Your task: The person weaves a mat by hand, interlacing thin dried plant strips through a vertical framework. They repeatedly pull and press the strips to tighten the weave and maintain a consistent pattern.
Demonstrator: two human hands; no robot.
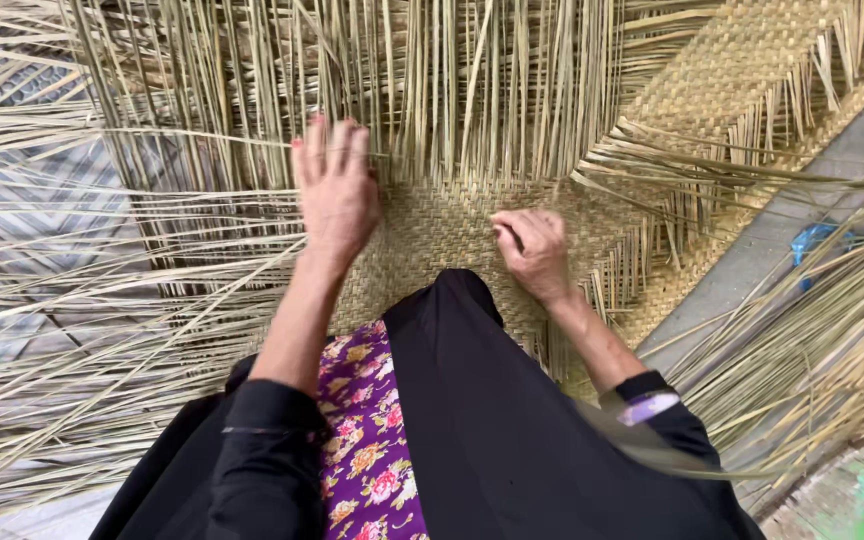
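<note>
Head view looks straight down your two forearms, both in black sleeves, stretched out over the woven mat (pixel 432 235) that lies on the floor in front of your knees. Your left arm runs up and slightly inward, wrist straight. Your left hand (pixel 335 185) lies flat, palm down, fingers extended and close together, released and gripping nothing; its fingertips rest at the line where the finished weave ends and the loose reed strips (pixel 472 90) stand free and unwoven. Your right arm comes in from the lower right, bent at the wrist. Your right hand (pixel 532 250) is curled, fingers folded in toward the thumb, pressing on the mat's woven surface; you seem to pinch a strip there, but you cannot tell for sure from this angle. The hands sit apart, with plaited weave between them. A purple floral cloth (pixel 367 440) shows beneath your black garment, near your left elbow.
</note>
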